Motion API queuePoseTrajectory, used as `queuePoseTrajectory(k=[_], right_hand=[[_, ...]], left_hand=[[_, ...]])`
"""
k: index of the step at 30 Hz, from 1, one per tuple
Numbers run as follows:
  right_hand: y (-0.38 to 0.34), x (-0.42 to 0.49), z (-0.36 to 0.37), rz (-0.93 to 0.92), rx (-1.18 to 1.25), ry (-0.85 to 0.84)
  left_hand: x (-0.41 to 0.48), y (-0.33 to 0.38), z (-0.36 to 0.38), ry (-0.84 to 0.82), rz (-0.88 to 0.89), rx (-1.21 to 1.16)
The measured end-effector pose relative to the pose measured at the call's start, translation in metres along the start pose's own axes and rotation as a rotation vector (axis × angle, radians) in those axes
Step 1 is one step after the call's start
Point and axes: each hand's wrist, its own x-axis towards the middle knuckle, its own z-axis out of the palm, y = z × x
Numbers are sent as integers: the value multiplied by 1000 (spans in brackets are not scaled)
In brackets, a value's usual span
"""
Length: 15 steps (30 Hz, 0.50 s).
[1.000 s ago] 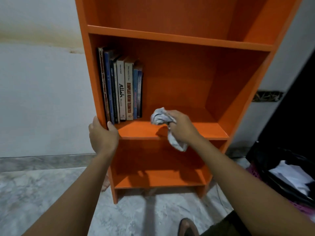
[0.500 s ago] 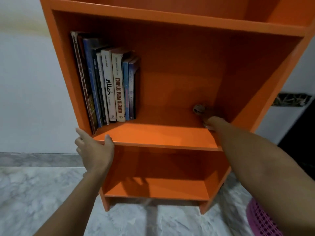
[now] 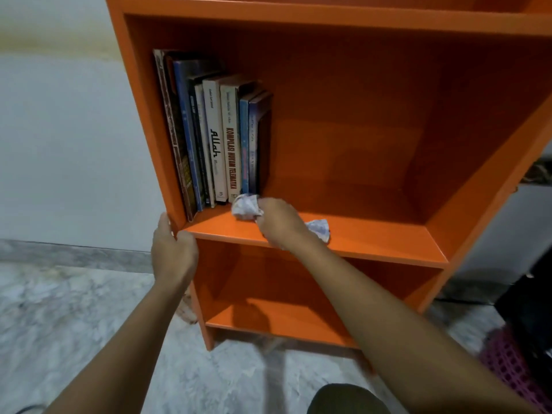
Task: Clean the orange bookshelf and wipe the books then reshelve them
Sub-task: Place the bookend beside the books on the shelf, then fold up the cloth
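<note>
R hand (image 3: 279, 224) w/ the cloth (image 3: 245, 207) was deep in the back-R corner of the middle shelf (image 3: 373, 243) 0.5 s ago. It's since swept across to the front-L, cloth now bunched against the foot of the books (image 3: 221, 138), a tail trailing out R of the wrist. L hand (image 3: 173, 252), then spread open by the side panel (image 3: 143, 115), grips its front edge again.

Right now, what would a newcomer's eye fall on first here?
The bright orange bookshelf fills the view, with a row of upright books packed against the left wall of its middle shelf. The right hand grips a crumpled cloth on that shelf board, right beside the books, while the left hand grips the bookshelf's left front edge.
</note>
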Motion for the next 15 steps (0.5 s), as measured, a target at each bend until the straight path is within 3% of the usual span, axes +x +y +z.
queuePoseTrajectory(k=[3, 6, 11, 15], right_hand=[[-39, -39, 14, -294, 128, -98], [-70, -47, 16, -388, 314, -227], [-92, -29, -14, -93, 732, -180], [-126, -34, -54, 140, 1082, -326]], left_hand=[[8, 1, -15, -61, -47, -71], [14, 10, -25, -41, -122, -182], [-1, 23, -41, 38, -234, -441], [-17, 69, -72, -344, -308, -607]])
